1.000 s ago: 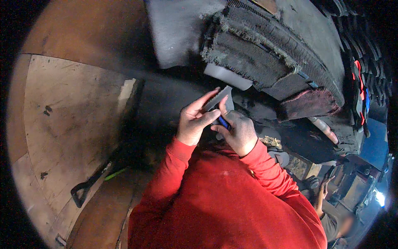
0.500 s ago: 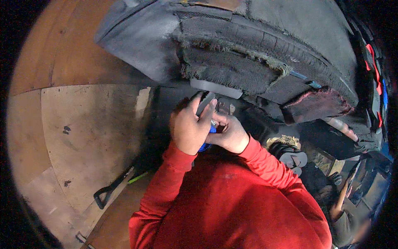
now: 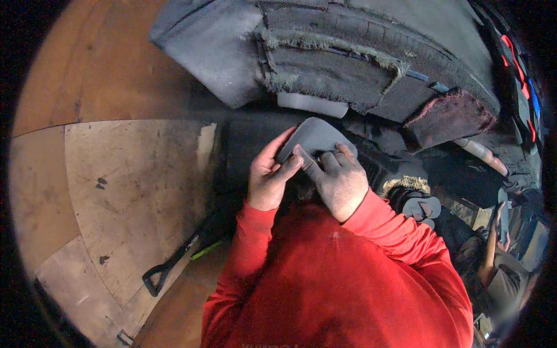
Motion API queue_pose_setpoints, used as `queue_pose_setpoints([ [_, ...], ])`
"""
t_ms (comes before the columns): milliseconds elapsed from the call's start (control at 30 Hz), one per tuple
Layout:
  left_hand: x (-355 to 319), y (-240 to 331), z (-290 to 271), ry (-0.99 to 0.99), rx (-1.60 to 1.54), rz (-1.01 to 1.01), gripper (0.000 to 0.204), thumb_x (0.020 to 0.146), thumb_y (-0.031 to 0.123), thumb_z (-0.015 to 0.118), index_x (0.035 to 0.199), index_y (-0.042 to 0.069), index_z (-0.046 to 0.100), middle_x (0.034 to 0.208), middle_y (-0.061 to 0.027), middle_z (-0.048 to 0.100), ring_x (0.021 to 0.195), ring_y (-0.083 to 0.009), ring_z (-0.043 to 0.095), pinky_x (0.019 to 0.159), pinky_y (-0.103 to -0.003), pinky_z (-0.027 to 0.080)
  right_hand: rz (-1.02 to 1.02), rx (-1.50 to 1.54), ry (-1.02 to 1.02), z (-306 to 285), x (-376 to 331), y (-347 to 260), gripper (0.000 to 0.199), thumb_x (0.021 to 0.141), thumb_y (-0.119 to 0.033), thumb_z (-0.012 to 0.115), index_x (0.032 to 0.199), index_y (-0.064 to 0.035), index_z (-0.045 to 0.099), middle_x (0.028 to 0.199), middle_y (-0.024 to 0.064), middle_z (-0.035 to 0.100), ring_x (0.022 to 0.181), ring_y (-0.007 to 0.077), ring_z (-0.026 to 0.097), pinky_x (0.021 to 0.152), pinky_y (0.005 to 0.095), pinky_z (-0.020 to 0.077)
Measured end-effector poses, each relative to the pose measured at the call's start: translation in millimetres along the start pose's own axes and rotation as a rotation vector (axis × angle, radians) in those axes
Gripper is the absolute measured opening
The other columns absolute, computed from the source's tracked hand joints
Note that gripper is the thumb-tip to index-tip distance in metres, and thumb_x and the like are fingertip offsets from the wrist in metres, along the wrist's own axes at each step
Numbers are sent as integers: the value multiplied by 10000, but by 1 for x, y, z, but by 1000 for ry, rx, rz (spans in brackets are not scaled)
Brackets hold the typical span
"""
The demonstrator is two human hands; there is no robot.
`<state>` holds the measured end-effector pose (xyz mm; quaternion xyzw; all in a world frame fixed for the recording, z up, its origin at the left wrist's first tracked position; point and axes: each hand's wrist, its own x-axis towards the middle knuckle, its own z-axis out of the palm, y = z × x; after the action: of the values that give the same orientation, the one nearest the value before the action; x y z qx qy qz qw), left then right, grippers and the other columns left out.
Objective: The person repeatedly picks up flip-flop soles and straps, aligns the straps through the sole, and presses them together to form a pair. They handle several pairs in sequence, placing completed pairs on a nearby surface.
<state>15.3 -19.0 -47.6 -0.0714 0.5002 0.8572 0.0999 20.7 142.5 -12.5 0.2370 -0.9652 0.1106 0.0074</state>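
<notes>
Both hands hold a grey flip-flop sole [image 3: 319,134] with a finely ribbed face, just below the padded machine edge. My left hand [image 3: 270,180] is closed on its left side, the thumb pressing near the lower edge. My right hand [image 3: 343,185] grips the lower right part, thumb and fingers bent over the face. A dark gap shows between the two thumbs; whether a strap is there is hidden by my fingers. Right beyond the sole is a pale, smooth bar [image 3: 312,104] under the frayed fabric.
Worn grey padding with frayed cloth [image 3: 336,69] spans the far side. Stacked grey flip-flops [image 3: 422,207] lie to my right, near a pale tube [image 3: 481,155]. A black D-shaped handle [image 3: 154,281] leans by a wooden panel [image 3: 139,191] on the left. A co-worker [image 3: 505,284] is at far right.
The sole has turned so its ribbed face now shows broadly. My right hand has moved onto its lower right part. The blue thing between my hands is out of sight.
</notes>
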Motion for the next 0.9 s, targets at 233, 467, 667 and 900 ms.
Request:
queue_pose_setpoints([
  [233, 30, 24, 25, 46, 815, 33, 395, 932, 305, 666, 1136, -33, 643, 850, -113, 719, 756, -143, 673, 693, -304, 518, 65, 376, 40, 26, 6, 16, 476, 783, -114, 616, 1255, -167, 596, 865, 136, 639, 854, 336, 655, 871, 434, 526],
  [467, 41, 8, 30, 3, 862, 84, 374, 942, 301, 647, 1088, -43, 636, 839, -177, 689, 757, -166, 648, 705, -318, 499, 70, 412, -182, 28, 5, 43, 487, 798, -219, 678, 1265, -123, 576, 1047, 211, 630, 923, 407, 621, 741, 469, 527],
  [667, -12, 9, 39, 298, 318, 73, 325, 980, 149, 607, 1250, -31, 588, 1118, -26, 636, 989, -99, 553, 913, -259, 432, -219, 172, -140, -3, 16, 42, 392, 854, -195, 552, 1233, -233, 642, 990, 110, 644, 1035, 367, 599, 761, 393, 567],
  [900, -46, 17, 27, 390, 147, 219, 348, 990, 121, 575, 1281, -63, 527, 1175, -82, 608, 1051, -144, 574, 967, -302, 433, -501, 130, 11, -22, 38, 25, 370, 851, -291, 585, 1209, -334, 666, 836, 108, 610, 871, 391, 648, 694, 457, 585],
])
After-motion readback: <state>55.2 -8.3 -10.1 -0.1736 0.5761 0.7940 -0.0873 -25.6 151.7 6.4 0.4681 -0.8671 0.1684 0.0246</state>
